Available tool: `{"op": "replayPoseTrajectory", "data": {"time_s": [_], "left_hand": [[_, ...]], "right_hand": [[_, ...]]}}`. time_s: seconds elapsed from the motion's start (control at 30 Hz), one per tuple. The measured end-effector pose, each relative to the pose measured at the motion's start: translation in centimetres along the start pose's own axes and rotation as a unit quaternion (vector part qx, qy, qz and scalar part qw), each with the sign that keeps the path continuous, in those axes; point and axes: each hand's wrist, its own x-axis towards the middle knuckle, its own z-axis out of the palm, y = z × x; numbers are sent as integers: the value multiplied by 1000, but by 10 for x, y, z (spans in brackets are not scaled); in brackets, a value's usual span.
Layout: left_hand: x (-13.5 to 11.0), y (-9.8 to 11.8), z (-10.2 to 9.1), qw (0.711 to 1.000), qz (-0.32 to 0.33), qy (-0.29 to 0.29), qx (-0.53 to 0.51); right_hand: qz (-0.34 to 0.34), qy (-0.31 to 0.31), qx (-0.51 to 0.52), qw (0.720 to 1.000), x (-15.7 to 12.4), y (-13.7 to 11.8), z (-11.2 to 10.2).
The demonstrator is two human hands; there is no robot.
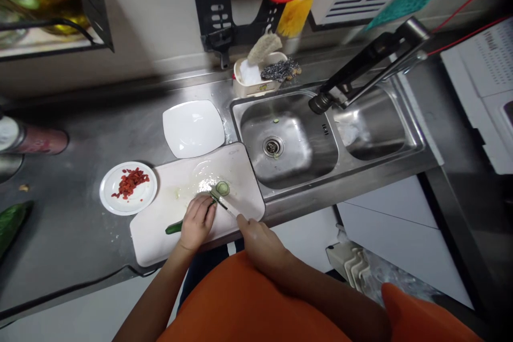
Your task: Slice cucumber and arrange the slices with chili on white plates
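My left hand (pixel 197 220) is closed over a dark green cucumber (pixel 173 228) on the white cutting board (pixel 160 250); the cucumber's uncut end sticks out to the left, and its middle is hidden under my fingers. In my right hand (pixel 256 235) is the handle of a knife (pixel 225 205), its blade lying against the cucumber's right end beside my left fingertips. Thin pale cucumber slices (pixel 222 188) rest on the wet board just beyond the blade. Left of the board, a white plate (pixel 105 188) holds small red pieces (pixel 130 183).
Behind the board stands a square white plate (pixel 194 128). To the right is a steel double sink (pixel 256 173) with a black faucet (pixel 352 64) over it. A sponge caddy (pixel 256 88) sits behind the sink. Another cucumber (pixel 12 223) and a red can (pixel 42 140) are at the far left.
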Motion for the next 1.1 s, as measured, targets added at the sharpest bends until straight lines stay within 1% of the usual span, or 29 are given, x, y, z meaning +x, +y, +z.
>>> {"op": "replayPoseTrajectory", "data": {"time_s": [0.47,0.77,0.87,1.0,1.1], "left_hand": [[0,-1,-1,1000,-7,-10,-3],[1,0,-2,1000,-8,-19,-6],[1,1,-2,1000,-6,-16,-9],[1,-1,-1,1000,-7,-14,-13],[-1,-2,0,1000,-13,-18,-13]], "right_hand": [[0,8,-17,1000,10,-8,-6],[-15,61,-22,998,28,-7,11],[-17,65,-23,997,36,-8,13],[-9,53,-16,998,43,-12,14],[-8,73,-13,997,43,-13,16]]}}
